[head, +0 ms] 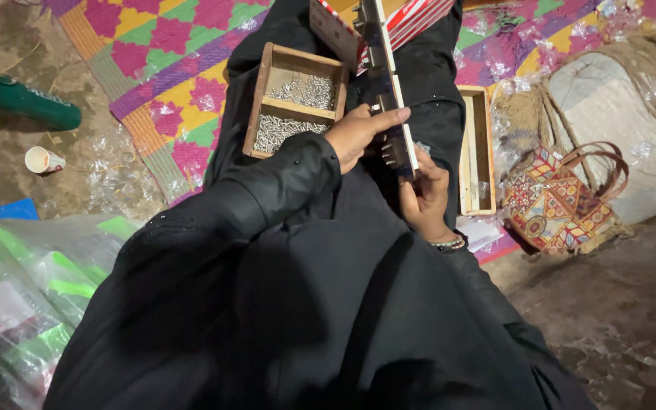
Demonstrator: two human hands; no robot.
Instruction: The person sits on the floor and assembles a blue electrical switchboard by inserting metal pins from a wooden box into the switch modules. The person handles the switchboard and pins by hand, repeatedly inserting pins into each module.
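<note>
A long, narrow dark strip with white edging (389, 83) runs from my lap up toward a red-and-white striped carton (411, 19). My left hand (358, 133) grips the strip from the left, thumb stretched across it. My right hand (425, 199) holds its lower end from the right; a bracelet circles that wrist. Just left of my left hand, a wooden two-compartment box (263, 83) rests on my black-clothed legs, both compartments filled with several small silver screws (309, 91).
A second, narrow wooden tray (487, 152) lies right of my legs. A patterned handbag (552, 205) and a burlap sack (616, 106) sit at right. A woven colourful mat (168, 68), a green bottle (20, 99), a paper cup (42, 160) and plastic bags (24, 288) lie at left.
</note>
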